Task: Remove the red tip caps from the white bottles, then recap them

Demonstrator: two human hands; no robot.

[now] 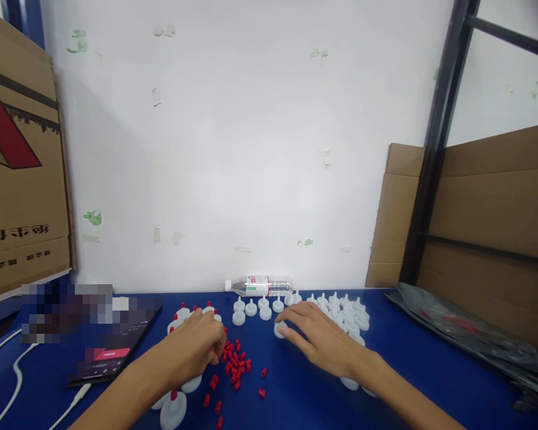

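Note:
My left hand is closed, fingers curled down at the left edge of a loose pile of small red caps. Whatever its fingertips hold is hidden. My right hand reaches in from the right, thumb and fingertips around a white nozzle lid on the table. Several more white lids with upright spouts stand behind it, and a dense cluster of white lids lies beyond my right hand. Around my left hand and forearm are white lids wearing red tips, such as one capped lid near the front.
A clear plastic bottle lies on its side against the wall. On the left are a dark tablet with a white cable and a cardboard box. A grey plastic bag lies at the right of the blue table.

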